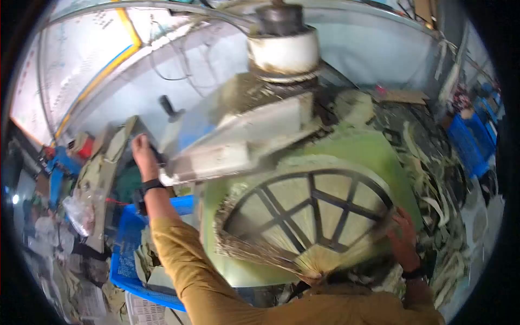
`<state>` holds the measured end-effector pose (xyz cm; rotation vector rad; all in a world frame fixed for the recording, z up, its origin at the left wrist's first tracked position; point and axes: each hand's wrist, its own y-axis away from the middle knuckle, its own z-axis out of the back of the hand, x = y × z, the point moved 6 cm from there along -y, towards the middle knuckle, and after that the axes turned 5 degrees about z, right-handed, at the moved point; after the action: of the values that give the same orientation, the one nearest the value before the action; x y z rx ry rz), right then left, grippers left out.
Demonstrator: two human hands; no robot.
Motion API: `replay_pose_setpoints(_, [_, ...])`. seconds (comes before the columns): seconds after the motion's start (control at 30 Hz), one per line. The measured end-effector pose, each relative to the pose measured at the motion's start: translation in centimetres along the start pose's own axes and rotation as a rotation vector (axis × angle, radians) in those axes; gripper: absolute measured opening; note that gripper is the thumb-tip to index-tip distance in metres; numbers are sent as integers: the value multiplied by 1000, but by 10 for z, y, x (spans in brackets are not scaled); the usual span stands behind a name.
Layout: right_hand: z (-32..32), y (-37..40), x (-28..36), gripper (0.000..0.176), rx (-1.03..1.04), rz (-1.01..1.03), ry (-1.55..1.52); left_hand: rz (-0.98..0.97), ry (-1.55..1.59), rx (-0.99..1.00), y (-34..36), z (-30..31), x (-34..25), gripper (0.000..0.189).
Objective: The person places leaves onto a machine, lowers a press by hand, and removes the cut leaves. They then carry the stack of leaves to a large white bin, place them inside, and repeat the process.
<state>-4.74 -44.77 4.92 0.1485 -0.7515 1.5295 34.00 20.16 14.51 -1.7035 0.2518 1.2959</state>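
Observation:
My left hand (145, 158) is closed around a black handle at the free end of the white swing arm (238, 143) of a cutting press. A black fan-shaped cutting die (313, 200) with inner bars lies on pale, ragged-edged sheet material (222, 241). Beneath them is a green cutting pad (387, 162). My right hand (402, 233) is at the die's right corner, smeared by motion; whether its fingers grip the die cannot be made out. The press arm stands above and to the left of the die.
A white and black press column (284, 51) rises behind the pad. Strip offcuts (430, 162) pile up on the right, near a blue crate (474, 143). At lower left, a blue basket (122, 260) holds cut pieces. A second black handle (168, 105) sticks up beside the arm.

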Motion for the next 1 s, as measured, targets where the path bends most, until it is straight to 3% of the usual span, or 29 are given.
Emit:
replay_pose_setpoints(0.03, [1,-1,5,37,-23,30,22,-38,-23,43,7,2,-11,22])
replay_pose_setpoints(0.07, [4,2,10,35,-34,57,40,134,51,89,20,1,-23,24])
replay_pose_setpoints(0.13, [9,1,22,32,-68,85,-22,17,-61,188,27,15,-18,42])
replay_pose_setpoints(0.17, [8,-3,24,32,-63,67,-29,7,-62,107,52,17,-45,49])
replay_pose_setpoints(0.23, [12,-11,46,29,-113,248,-14,-48,-171,125,81,32,-75,50])
replay_pose_setpoints(0.33, [7,-17,57,26,-125,358,-122,44,-240,-13,141,61,-120,54])
replay_pose_setpoints(0.37, [9,-20,60,26,-130,359,-137,87,-239,-100,155,81,-122,49])
replay_pose_setpoints(0.43, [10,-26,70,27,-44,375,-235,217,-43,-86,191,93,-155,39])
replay_pose_setpoints(0.5, [13,-34,80,29,-11,421,-337,163,-199,3,215,97,-180,31])
replay_pose_setpoints(0.53, [14,-36,87,30,28,468,-427,115,-10,-22,218,96,-177,37])
replay_pose_setpoints(0.57, [14,-42,92,30,27,467,-431,113,-13,-21,220,93,-177,37])
replay_pose_setpoints(0.63, [15,-49,117,37,34,663,-460,-99,-289,-195,218,87,-192,43])
replay_pose_setpoints(0.67, [14,-53,126,37,34,670,-462,-150,-59,-130,216,77,-181,37])
replay_pose_setpoints(0.7, [12,-55,139,47,47,736,-506,-84,-252,21,221,64,-190,36])
replay_pose_setpoints(0.77, [10,-57,162,68,78,841,-543,25,-171,-39,249,49,-188,43])
replay_pose_setpoints(0.83, [1,-50,176,73,169,844,-695,93,8,-72,292,38,-214,42])
replay_pose_setpoints(0.87, [-4,-46,181,61,238,786,-856,119,13,-79,308,35,-220,40])
replay_pose_setpoints(0.9, [-10,-43,173,39,182,496,-1088,-35,-95,-16,321,32,-228,35])
replay_pose_setpoints(0.97, [2,-40,141,23,81,259,-1210,-151,-169,11,349,14,-258,32])
replay_pose_setpoints(1.0, [8,-42,131,23,-14,263,-1237,-99,-59,50,358,7,-259,30])
